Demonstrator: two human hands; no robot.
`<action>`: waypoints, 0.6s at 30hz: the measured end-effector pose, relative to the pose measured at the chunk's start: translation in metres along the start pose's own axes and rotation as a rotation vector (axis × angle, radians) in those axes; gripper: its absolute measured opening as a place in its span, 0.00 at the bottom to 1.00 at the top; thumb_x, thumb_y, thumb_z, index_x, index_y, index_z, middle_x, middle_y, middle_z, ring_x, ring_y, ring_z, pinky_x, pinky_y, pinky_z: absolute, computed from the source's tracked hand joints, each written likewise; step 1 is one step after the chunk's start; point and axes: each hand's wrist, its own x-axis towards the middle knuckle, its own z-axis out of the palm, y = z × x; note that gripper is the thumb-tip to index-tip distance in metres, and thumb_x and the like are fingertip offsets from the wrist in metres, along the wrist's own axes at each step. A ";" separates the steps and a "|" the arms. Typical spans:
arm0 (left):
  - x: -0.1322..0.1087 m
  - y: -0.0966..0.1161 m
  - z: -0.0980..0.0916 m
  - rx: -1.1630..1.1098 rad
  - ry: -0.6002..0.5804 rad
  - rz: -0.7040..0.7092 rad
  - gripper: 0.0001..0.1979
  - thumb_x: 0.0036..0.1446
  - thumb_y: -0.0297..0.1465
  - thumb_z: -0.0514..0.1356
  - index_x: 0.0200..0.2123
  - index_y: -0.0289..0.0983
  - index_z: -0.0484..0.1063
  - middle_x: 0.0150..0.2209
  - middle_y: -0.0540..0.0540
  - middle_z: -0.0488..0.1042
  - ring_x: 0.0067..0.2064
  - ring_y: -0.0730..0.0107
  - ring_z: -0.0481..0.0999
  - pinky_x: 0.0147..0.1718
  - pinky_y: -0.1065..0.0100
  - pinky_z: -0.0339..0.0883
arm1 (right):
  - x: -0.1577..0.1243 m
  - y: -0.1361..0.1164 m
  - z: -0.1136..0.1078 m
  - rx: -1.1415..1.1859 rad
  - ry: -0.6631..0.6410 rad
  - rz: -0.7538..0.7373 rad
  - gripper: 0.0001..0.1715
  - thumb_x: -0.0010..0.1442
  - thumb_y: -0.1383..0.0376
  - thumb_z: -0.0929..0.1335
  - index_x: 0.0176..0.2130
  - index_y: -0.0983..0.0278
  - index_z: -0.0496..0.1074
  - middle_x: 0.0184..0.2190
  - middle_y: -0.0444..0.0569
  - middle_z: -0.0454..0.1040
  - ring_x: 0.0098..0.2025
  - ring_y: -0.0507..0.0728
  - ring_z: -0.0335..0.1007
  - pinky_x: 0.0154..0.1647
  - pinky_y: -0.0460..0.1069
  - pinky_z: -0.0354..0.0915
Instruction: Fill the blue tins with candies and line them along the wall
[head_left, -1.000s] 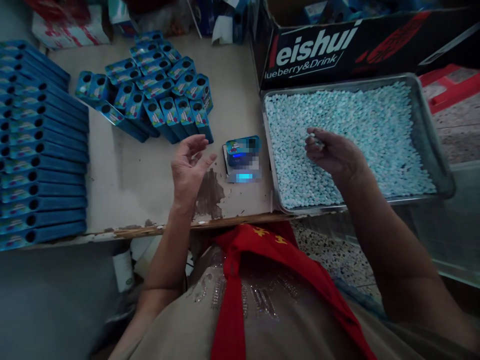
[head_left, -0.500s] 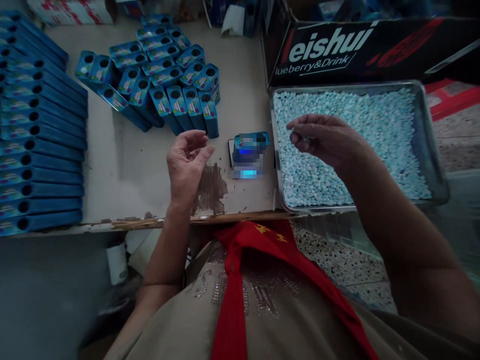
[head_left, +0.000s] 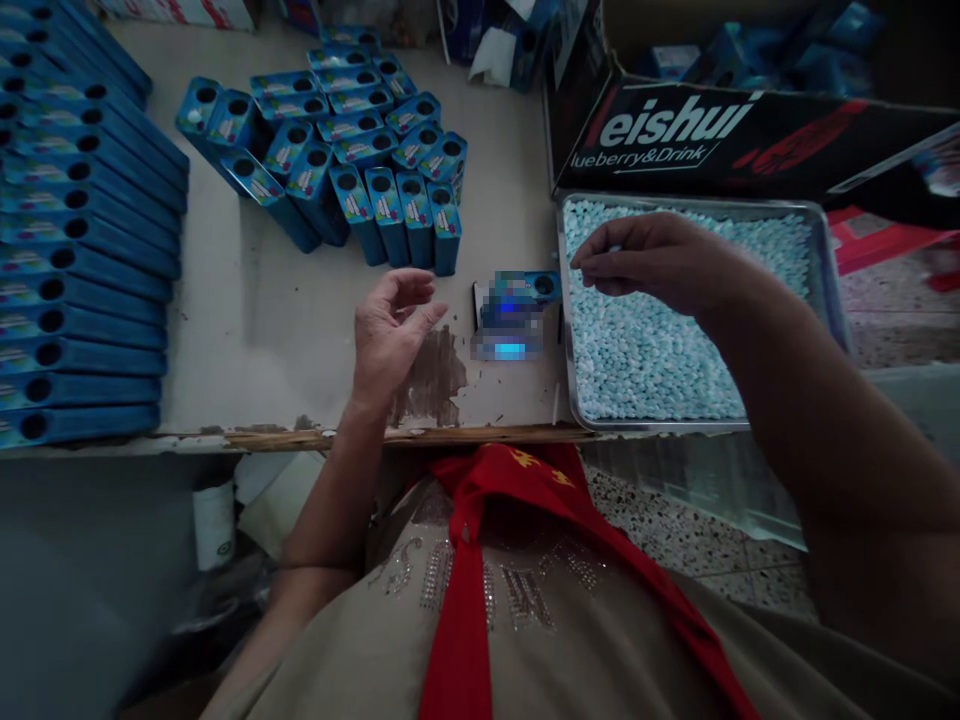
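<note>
My left hand (head_left: 396,335) hovers over the table left of a small device with a lit display (head_left: 510,347), likely a scale. Its fingers are curved and apart, with nothing between them. On the device rests a blue box (head_left: 543,287) with a round hole in its top; blurring covers much of both. My right hand (head_left: 645,255) hangs above the left part of a metal tray (head_left: 564,330) filled with small pale-blue candy-like pieces (head_left: 637,370). Its thumb and fingers are pinched together; whatever they hold is hidden.
Several blue boxes with holes (head_left: 390,215) stand grouped behind my left hand. Stacked rows of similar boxes (head_left: 90,300) fill the left side. A black carton (head_left: 675,140) with blue boxes inside stands behind the tray. The table's worn front edge (head_left: 300,438) runs before me.
The view has shifted, so the table's things appear farther right. My right hand has moved slightly left relative to the tray, its fingers more drawn together. My left hand keeps its curved pose.
</note>
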 end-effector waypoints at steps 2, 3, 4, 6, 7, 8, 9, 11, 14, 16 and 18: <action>0.000 -0.001 0.001 0.013 -0.007 -0.007 0.17 0.60 0.27 0.76 0.52 0.41 0.83 0.47 0.46 0.85 0.51 0.62 0.87 0.55 0.63 0.84 | -0.003 0.002 -0.005 0.015 0.036 0.015 0.04 0.70 0.72 0.79 0.42 0.66 0.83 0.30 0.50 0.77 0.31 0.52 0.68 0.31 0.47 0.62; 0.000 -0.002 0.002 0.017 -0.010 -0.011 0.17 0.60 0.27 0.76 0.52 0.41 0.82 0.47 0.46 0.85 0.51 0.62 0.86 0.56 0.62 0.84 | -0.005 0.004 -0.007 0.025 0.056 0.023 0.05 0.69 0.72 0.80 0.41 0.66 0.83 0.30 0.51 0.78 0.32 0.52 0.69 0.31 0.47 0.63; 0.000 -0.003 0.003 0.018 -0.017 -0.016 0.18 0.61 0.28 0.76 0.53 0.41 0.82 0.47 0.46 0.85 0.51 0.62 0.86 0.56 0.61 0.84 | -0.007 0.007 -0.010 0.036 0.075 0.030 0.05 0.69 0.72 0.80 0.41 0.65 0.83 0.31 0.51 0.79 0.32 0.52 0.70 0.32 0.47 0.64; 0.001 -0.005 0.008 0.013 -0.050 -0.029 0.19 0.60 0.29 0.76 0.54 0.42 0.81 0.48 0.46 0.85 0.51 0.62 0.86 0.57 0.60 0.84 | -0.010 0.012 -0.013 0.057 0.109 0.042 0.05 0.68 0.70 0.81 0.41 0.63 0.84 0.33 0.50 0.79 0.33 0.52 0.71 0.32 0.47 0.66; 0.001 -0.006 0.011 0.012 -0.070 -0.035 0.20 0.60 0.29 0.77 0.55 0.42 0.81 0.49 0.45 0.85 0.51 0.61 0.86 0.57 0.59 0.83 | -0.011 0.015 -0.014 0.063 0.123 0.046 0.05 0.68 0.68 0.81 0.41 0.62 0.84 0.33 0.49 0.79 0.33 0.53 0.71 0.32 0.48 0.67; 0.002 -0.008 0.015 0.016 -0.085 -0.041 0.22 0.60 0.29 0.77 0.56 0.42 0.81 0.49 0.45 0.85 0.52 0.61 0.86 0.57 0.58 0.83 | -0.013 0.017 -0.016 0.065 0.134 0.049 0.06 0.68 0.66 0.82 0.41 0.61 0.84 0.33 0.48 0.79 0.32 0.53 0.71 0.32 0.48 0.68; 0.002 -0.010 0.020 0.027 -0.094 -0.045 0.24 0.59 0.29 0.78 0.57 0.42 0.80 0.50 0.44 0.85 0.52 0.60 0.86 0.58 0.57 0.83 | -0.015 0.020 -0.018 0.060 0.144 0.046 0.06 0.68 0.65 0.81 0.41 0.61 0.84 0.33 0.48 0.79 0.32 0.53 0.71 0.33 0.49 0.68; 0.004 -0.013 0.032 0.061 -0.087 -0.048 0.27 0.59 0.30 0.79 0.60 0.43 0.79 0.54 0.43 0.85 0.56 0.57 0.86 0.59 0.55 0.82 | -0.019 0.025 -0.022 0.004 0.159 0.024 0.06 0.69 0.61 0.80 0.41 0.60 0.84 0.34 0.49 0.79 0.34 0.55 0.73 0.36 0.51 0.71; 0.006 -0.019 0.055 0.125 -0.086 -0.019 0.31 0.58 0.30 0.82 0.62 0.44 0.78 0.58 0.42 0.84 0.61 0.53 0.84 0.61 0.54 0.80 | -0.027 0.038 -0.030 -0.247 0.216 -0.078 0.08 0.65 0.59 0.81 0.43 0.58 0.87 0.47 0.53 0.85 0.51 0.63 0.81 0.54 0.58 0.77; 0.009 -0.021 0.070 0.172 -0.120 0.026 0.28 0.59 0.30 0.83 0.59 0.43 0.79 0.56 0.43 0.85 0.58 0.54 0.86 0.60 0.56 0.80 | -0.030 0.051 -0.031 -0.391 0.310 -0.171 0.13 0.60 0.60 0.82 0.46 0.57 0.88 0.60 0.54 0.83 0.65 0.70 0.78 0.66 0.64 0.74; 0.015 -0.019 0.082 0.228 -0.162 0.091 0.23 0.61 0.28 0.81 0.57 0.42 0.81 0.52 0.44 0.85 0.54 0.56 0.86 0.58 0.58 0.80 | -0.028 0.065 -0.025 -0.301 0.402 -0.200 0.14 0.61 0.58 0.82 0.48 0.56 0.88 0.60 0.54 0.84 0.65 0.69 0.79 0.65 0.64 0.76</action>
